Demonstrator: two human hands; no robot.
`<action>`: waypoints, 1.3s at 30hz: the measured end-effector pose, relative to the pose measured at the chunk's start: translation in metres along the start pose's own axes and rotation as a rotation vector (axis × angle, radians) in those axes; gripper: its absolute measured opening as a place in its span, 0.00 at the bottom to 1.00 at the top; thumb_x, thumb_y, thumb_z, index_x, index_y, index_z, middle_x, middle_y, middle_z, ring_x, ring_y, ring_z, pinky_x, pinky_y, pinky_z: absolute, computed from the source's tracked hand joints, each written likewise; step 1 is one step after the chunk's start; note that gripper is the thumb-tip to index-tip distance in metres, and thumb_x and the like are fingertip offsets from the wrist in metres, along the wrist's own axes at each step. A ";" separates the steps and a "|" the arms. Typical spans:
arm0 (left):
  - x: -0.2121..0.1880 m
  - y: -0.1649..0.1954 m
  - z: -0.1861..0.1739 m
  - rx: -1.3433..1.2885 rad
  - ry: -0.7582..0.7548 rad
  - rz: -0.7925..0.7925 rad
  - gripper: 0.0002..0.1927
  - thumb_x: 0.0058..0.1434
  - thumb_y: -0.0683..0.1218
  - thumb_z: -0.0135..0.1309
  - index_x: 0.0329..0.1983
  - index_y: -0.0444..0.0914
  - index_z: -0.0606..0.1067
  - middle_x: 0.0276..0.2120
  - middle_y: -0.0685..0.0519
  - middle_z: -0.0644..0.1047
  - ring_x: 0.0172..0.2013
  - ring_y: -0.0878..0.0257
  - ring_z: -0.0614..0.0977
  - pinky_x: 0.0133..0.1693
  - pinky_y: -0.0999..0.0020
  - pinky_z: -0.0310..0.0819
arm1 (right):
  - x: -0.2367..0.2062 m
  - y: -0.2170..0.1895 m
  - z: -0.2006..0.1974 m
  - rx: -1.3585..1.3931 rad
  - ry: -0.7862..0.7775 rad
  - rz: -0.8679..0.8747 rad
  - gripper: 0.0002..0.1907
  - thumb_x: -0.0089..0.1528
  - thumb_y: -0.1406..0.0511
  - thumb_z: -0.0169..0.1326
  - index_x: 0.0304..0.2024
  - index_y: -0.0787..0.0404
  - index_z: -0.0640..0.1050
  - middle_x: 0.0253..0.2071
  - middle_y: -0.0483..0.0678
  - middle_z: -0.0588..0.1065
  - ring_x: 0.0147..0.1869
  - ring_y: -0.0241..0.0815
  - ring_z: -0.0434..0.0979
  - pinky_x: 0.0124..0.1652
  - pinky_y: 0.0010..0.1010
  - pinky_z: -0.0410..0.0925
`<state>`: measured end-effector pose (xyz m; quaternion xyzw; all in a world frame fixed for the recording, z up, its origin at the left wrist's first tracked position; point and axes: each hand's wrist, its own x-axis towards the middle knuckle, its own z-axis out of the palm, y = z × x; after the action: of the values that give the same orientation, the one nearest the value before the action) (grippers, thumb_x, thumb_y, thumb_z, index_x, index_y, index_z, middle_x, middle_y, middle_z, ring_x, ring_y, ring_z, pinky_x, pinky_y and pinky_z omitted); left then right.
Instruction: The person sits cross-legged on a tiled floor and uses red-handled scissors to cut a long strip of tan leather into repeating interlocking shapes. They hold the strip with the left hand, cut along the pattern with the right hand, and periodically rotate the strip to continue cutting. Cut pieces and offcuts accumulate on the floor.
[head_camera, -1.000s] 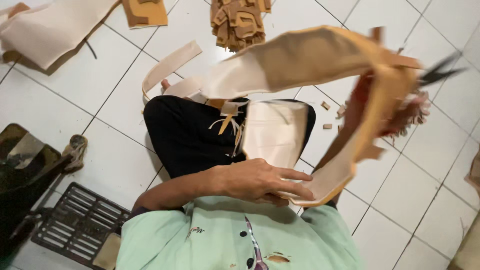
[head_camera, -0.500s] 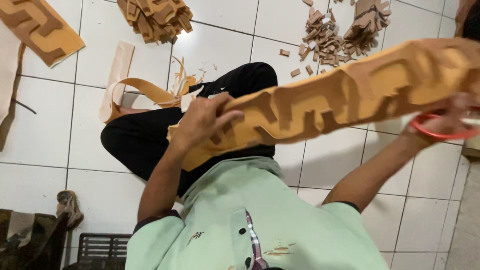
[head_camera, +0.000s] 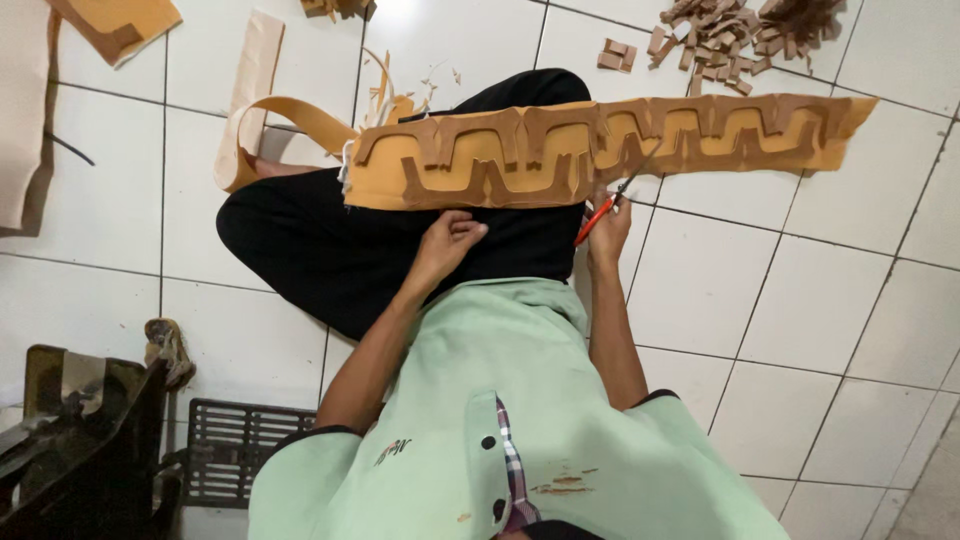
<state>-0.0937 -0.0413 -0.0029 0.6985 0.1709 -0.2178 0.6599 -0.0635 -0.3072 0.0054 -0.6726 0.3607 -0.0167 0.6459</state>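
Observation:
A long tan strip (head_camera: 600, 150) with a darker cut-out zigzag pattern lies across my lap, over my black trousers (head_camera: 350, 250), and runs out to the right over the white tiles. My left hand (head_camera: 448, 243) rests on my thigh just below the strip's lower edge, fingers loosely curled and holding nothing. My right hand (head_camera: 608, 235) grips red-handled scissors (head_camera: 612, 195). Their blades point up and to the right over the strip's middle.
A pile of small brown offcuts (head_camera: 725, 30) lies at the top right. A curled tan band (head_camera: 262, 115) and thin shavings sit by my knee. A tan sheet (head_camera: 115, 25) is at the top left, with a dark metal grate (head_camera: 235, 450) and a dark stand (head_camera: 80, 440) at the bottom left.
The strip was held up in both hands and now lies flat across my lap. My left hand has let go of it. My right hand has come in to the strip's middle with the scissors.

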 end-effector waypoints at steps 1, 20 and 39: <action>0.002 -0.006 0.006 -0.237 -0.070 -0.093 0.18 0.65 0.48 0.64 0.52 0.35 0.75 0.48 0.46 0.82 0.53 0.55 0.81 0.54 0.65 0.74 | 0.000 0.002 0.001 -0.016 -0.022 0.008 0.24 0.66 0.52 0.56 0.55 0.61 0.69 0.42 0.45 0.80 0.38 0.34 0.79 0.34 0.24 0.70; 0.019 0.002 -0.007 -0.983 0.084 0.054 0.14 0.65 0.41 0.56 0.53 0.34 0.72 0.46 0.49 0.78 0.48 0.56 0.82 0.51 0.57 0.81 | 0.043 -0.081 0.066 0.078 -0.166 -0.428 0.18 0.66 0.73 0.51 0.59 0.67 0.71 0.49 0.47 0.80 0.51 0.34 0.79 0.49 0.23 0.70; 0.038 0.009 -0.011 -1.147 0.151 -0.011 0.13 0.68 0.43 0.55 0.52 0.31 0.72 0.48 0.44 0.77 0.54 0.49 0.79 0.60 0.48 0.75 | -0.044 -0.022 0.032 -0.336 -0.044 -0.472 0.27 0.66 0.62 0.65 0.61 0.66 0.68 0.51 0.52 0.77 0.44 0.35 0.73 0.46 0.26 0.70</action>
<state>-0.0558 -0.0329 -0.0151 0.2418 0.3118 -0.0432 0.9179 -0.0699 -0.2598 0.0392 -0.8358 0.1781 -0.0919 0.5111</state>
